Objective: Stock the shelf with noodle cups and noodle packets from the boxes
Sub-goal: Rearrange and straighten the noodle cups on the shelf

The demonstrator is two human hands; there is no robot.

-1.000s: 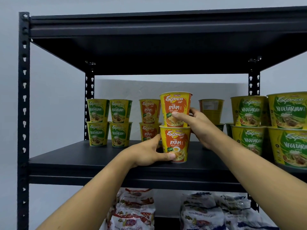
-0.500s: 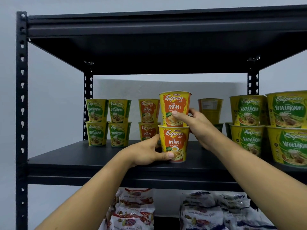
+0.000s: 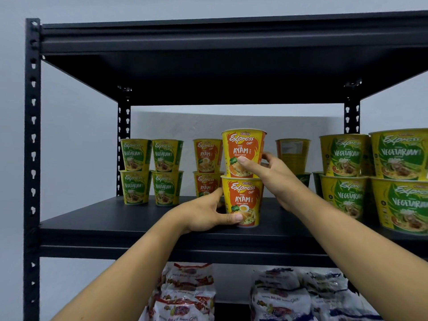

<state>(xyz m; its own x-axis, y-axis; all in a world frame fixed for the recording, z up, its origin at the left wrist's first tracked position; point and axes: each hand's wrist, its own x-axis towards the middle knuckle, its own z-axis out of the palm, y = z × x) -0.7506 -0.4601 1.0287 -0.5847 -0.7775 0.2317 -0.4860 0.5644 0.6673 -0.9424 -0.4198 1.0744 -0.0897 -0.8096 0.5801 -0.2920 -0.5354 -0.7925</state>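
The upper Ayam cup (image 3: 243,147) stands stacked on the lower Ayam cup (image 3: 243,195) near the front of the shelf (image 3: 111,224), barely shifted in the last second. Our left hand (image 3: 203,214) keeps its fingers clamped on the lower one and our right hand (image 3: 274,173) on the upper, so we judge placement nearly finished.

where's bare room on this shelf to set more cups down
Bare board in front of the small vegetarian stacks, left of the held ayam stack; another patch between that stack and the large vegetarian cups. Crowded along the back and right end.
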